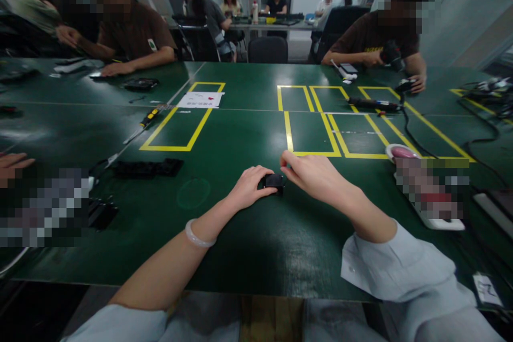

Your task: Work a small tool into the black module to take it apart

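Note:
A small black part [274,181] lies on the green table [248,235] right in front of me. My left hand [249,188] rests on the table with curled fingers that touch the part's left side. From the right, my right hand [310,175] pinches the part's top with its fingertips. A pale bangle sits on my left wrist [198,234].
Yellow tape rectangles [182,117] mark the table beyond my hands. A screwdriver [145,120], a white paper [200,99] and a long black part [147,168] lie to the left. A powered screwdriver [374,103] with its cable lies at the right. Other people sit around the table.

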The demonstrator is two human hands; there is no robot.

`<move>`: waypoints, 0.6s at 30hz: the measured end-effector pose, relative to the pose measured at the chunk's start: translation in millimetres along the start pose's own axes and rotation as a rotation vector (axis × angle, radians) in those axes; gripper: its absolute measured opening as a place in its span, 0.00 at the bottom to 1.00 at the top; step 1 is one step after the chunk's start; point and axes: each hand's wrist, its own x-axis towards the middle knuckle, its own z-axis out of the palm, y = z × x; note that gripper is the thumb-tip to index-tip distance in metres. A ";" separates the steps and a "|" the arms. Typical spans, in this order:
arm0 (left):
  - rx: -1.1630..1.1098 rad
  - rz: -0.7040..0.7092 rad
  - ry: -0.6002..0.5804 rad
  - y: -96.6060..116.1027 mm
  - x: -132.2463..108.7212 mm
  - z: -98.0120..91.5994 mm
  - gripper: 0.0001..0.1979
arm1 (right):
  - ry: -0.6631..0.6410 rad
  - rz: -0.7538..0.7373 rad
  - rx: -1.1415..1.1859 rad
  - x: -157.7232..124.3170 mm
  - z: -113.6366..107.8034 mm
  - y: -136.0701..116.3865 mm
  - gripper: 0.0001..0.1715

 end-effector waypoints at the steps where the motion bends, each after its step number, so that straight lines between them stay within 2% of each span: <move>1: 0.003 -0.001 0.001 -0.1 0.0 0.0 0.19 | 0.009 -0.009 0.013 -0.5 0.3 0.3 0.12; 7: 0.019 0.001 0.007 -1.2 -0.1 1.1 0.20 | 0.039 -0.037 0.055 -2.4 0.0 -0.4 0.10; 12: 0.011 0.004 0.005 -1.0 -0.6 0.3 0.20 | 0.012 -0.007 -0.002 -1.1 -0.4 -0.5 0.15; 18: 0.007 0.010 0.010 -1.4 -0.4 0.4 0.19 | 0.026 -0.049 0.040 -2.7 0.1 0.8 0.12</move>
